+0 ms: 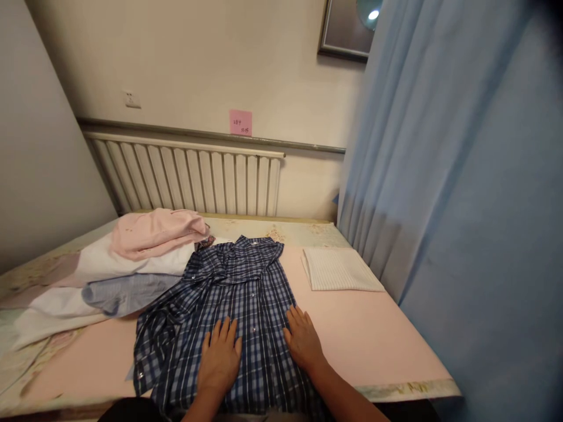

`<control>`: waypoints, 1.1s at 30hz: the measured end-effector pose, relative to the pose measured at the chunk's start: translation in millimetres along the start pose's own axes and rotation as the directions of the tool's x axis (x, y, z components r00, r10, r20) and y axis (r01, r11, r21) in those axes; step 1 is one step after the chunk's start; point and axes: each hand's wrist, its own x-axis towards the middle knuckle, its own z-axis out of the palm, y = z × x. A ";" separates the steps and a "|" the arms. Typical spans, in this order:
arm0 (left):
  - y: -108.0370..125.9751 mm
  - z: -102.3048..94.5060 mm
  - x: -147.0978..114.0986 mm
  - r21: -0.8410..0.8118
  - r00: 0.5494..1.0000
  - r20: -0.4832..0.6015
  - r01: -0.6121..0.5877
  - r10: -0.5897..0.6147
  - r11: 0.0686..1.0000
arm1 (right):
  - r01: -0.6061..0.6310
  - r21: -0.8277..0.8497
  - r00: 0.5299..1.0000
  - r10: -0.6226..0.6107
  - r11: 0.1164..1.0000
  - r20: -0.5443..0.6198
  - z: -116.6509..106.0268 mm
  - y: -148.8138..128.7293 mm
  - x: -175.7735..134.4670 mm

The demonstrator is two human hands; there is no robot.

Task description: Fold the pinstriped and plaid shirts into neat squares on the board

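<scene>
A dark blue plaid button-up shirt (246, 305) lies front side up before me, its collar toward the wall. One sleeve is folded across the upper chest, while the other spreads out at the left. My left hand (220, 354) rests flat on the lower front of the shirt, fingers extended. On the shirt's right edge lies my right hand (303, 340), also flat with its fingers stretched out. Neither hand grips the cloth. The bottom hem runs out of view near my body.
A heap of clothes (153, 234) in pink, white and light blue sits on the left. A folded striped cloth (341, 269) lies at the right on the pink sheet (373, 328). A radiator (189, 176) stands behind, and a blue curtain (422, 176) hangs along the right.
</scene>
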 end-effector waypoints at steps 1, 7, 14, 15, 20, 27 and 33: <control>-0.2 0.5 -0.1 -0.001 1.000 -0.004 -0.002 0.002 1.000 | -0.001 0.002 1.000 0.001 1.000 0.001 0.1 0.1 0.1; -0.1 -0.7 -0.1 0.002 1.000 0.000 0.005 -0.005 1.000 | -0.006 0.004 1.000 0.006 1.000 0.006 1.0 0.9 0.3; 1.6 -3.4 0.6 0.024 1.000 0.001 0.003 -0.003 1.000 | 0.000 -0.008 1.000 0.000 1.000 -0.003 -1.4 -0.9 0.3; 1.6 -3.3 0.5 0.026 1.000 0.003 0.004 -0.004 1.000 | -0.003 -0.008 1.000 0.003 1.000 -0.002 -1.4 -1.0 0.5; 1.5 -3.0 0.5 0.028 1.000 0.013 0.001 -0.001 1.000 | -0.002 -0.009 1.000 0.001 1.000 -0.004 0.2 0.5 1.0; 2.6 -5.6 0.1 0.026 1.000 0.012 -0.005 0.004 1.000 | -0.001 -0.003 1.000 0.001 1.000 -0.004 0.6 0.5 0.3; 2.5 -6.0 -1.4 0.021 1.000 -0.005 -0.001 0.001 1.000 | -0.002 -0.011 1.000 0.002 1.000 -0.009 -0.6 -0.5 0.1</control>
